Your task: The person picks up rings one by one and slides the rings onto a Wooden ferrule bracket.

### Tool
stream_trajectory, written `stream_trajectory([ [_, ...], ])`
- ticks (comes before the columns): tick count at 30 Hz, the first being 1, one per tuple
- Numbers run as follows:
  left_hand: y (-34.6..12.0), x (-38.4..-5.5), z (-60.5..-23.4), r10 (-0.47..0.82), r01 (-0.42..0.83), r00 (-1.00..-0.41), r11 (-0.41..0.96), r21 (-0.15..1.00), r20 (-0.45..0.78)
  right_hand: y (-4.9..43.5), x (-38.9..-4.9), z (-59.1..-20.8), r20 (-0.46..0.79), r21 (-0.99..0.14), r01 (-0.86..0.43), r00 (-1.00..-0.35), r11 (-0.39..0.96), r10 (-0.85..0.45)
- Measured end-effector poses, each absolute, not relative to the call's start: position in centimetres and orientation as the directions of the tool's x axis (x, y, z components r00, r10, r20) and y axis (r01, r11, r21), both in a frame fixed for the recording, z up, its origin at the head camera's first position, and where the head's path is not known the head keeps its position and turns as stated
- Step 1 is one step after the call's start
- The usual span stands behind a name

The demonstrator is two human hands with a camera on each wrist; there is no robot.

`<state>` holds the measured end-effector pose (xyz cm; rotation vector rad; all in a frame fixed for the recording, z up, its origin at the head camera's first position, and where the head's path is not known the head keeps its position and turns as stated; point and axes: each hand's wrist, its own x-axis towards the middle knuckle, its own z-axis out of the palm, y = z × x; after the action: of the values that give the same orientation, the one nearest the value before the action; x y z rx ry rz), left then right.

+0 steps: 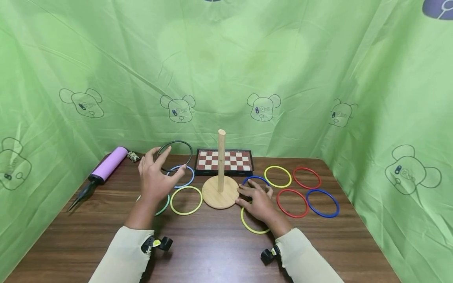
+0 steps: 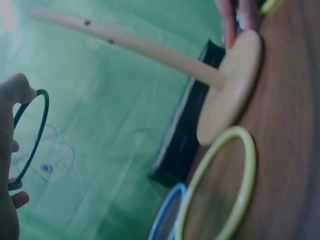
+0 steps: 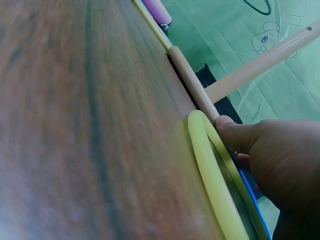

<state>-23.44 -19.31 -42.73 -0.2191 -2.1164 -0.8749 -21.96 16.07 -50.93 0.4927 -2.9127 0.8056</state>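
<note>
In the head view my left hand [image 1: 157, 179] holds a dark green ring [image 1: 191, 151] between thumb and fingers, raised above the table at the left. The same ring [image 2: 46, 107] stands nearly edge-on in the left wrist view. A wooden peg [image 1: 221, 161] rises upright from a round wooden base [image 1: 216, 198] at the middle of the table. My right hand [image 1: 260, 202] rests at the base's right edge, thumb and fingertips touching its rim. Under that hand lie a blue ring [image 1: 255, 177] and a yellow ring [image 1: 253, 231], both partly hidden.
Yellow [image 1: 201, 199], light blue [image 1: 193, 175] and green [image 1: 163, 210] rings lie left of the base. More yellow, red and blue rings lie at the right. Behind the peg is a checkered board [image 1: 238, 161]. A purple hand pump [image 1: 109, 164] lies far left. Green cloth [image 1: 226, 78] encloses the table.
</note>
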Motion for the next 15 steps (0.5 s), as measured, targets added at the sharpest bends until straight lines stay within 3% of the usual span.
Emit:
stream_trajectory([
  [15, -15.9, -22.4, -37.9, -0.105, 0.540, -0.629, 0.653, 0.530, 0.771, 15.9, -22.1, -50.8, 0.198, -0.492, -0.356, -0.935, 0.795, -0.295],
])
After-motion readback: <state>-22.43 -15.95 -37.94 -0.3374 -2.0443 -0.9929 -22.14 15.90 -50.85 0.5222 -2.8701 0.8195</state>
